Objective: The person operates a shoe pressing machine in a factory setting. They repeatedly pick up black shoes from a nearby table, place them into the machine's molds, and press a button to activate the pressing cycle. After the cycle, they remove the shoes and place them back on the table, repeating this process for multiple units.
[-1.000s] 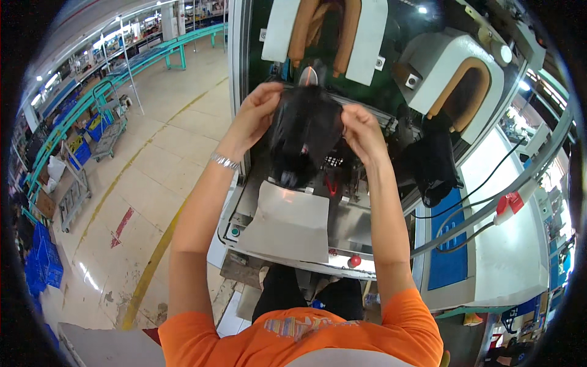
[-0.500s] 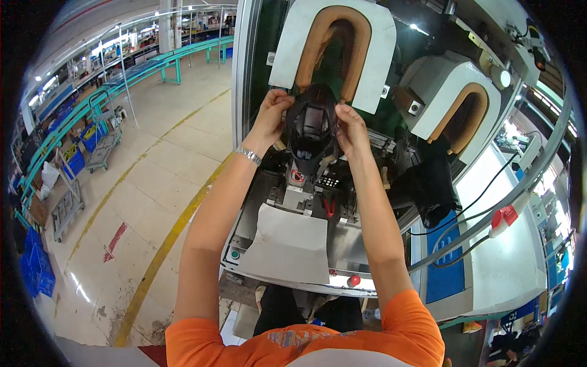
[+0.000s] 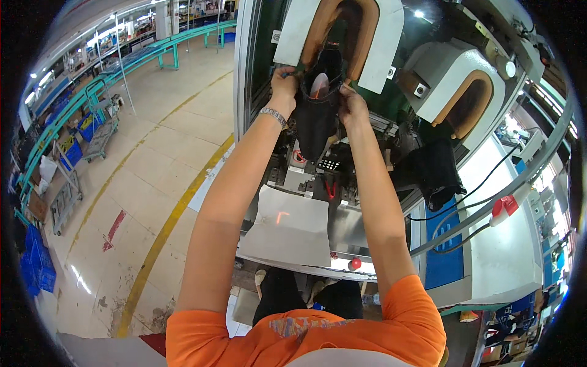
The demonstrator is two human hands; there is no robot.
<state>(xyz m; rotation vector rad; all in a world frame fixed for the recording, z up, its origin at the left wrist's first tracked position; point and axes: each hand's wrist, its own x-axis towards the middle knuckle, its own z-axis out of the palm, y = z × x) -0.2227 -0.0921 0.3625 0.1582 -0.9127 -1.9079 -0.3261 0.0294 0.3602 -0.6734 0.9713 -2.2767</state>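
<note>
A black boot upper (image 3: pixel 313 125) hangs between my hands at the near side of a machine, its opening turned up. Inside that opening a pale rounded shape shows, with an orange-red light streak on it. At the opening's left edge, my left hand (image 3: pixel 285 85) pinches the upper. My right hand (image 3: pixel 353 105) grips the opposite edge with thumb and fingers. Just beyond is a brown U-shaped pad (image 3: pixel 373 27) in a white housing (image 3: pixel 384 64). The lower part of the upper hides some of the metal fixture behind it.
To the right stands a second brown U-shaped pad (image 3: pixel 477 98), with another black upper (image 3: pixel 433 174) below it. A pale sheet (image 3: pixel 293 226) with a red light mark lies in front, near a red button (image 3: pixel 355 263). Trolleys (image 3: pixel 64 189) stand on the left floor.
The boot upper has tipped so that its opening and inside now show. Both hands have risen slightly with it. A red light mark now shows on the pale sheet.
</note>
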